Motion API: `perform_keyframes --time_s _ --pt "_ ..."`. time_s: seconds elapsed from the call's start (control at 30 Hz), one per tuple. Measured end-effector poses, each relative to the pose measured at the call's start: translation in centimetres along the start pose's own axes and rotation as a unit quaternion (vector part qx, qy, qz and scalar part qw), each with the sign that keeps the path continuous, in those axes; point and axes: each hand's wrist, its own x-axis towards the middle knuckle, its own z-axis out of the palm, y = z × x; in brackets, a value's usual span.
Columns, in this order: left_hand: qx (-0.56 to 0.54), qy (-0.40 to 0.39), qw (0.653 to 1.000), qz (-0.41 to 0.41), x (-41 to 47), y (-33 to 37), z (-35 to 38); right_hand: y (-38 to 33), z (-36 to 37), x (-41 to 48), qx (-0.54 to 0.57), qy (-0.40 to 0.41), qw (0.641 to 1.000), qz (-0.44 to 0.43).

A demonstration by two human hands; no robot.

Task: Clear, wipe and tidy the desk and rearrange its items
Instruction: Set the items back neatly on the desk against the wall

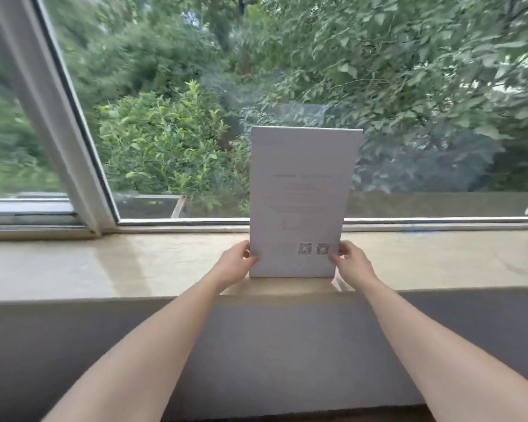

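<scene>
My left grip (237, 264) pinches the upright box (302, 193) at its nine o'clock, my right grip (354, 263) at three, equally near.

A white box (302, 202) with faint grey print and two speckled square codes, beige sill (104, 263), green foliage (378, 71).

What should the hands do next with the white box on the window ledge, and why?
Probably lean the white box back toward the window glass before letting go. It stands upright on its bottom edge on the sill, and the left hand and right hand grip its lower sides, so it may tip if released.
</scene>
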Motion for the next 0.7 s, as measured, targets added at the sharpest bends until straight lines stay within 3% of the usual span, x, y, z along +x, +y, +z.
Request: perform_keyframes --time_s 0.13,0.3,0.7 --pt "-0.054 0.046 0.997 0.0 -3.7 -2.4 -3.1 -1.5 2.3 -1.0 0.097 -0.106 0.988 -0.053" --pt "-0.144 0.142 0.978 -0.045 -10.6 -5.6 -8.6 -6.6 7.8 -3.3 0.183 -0.261 0.943 -0.094" --pt "-0.182 0.343 0.908 -0.159 -29.6 -12.4 -21.1 -19.0 26.6 -13.4 0.202 -0.491 0.836 -0.137"
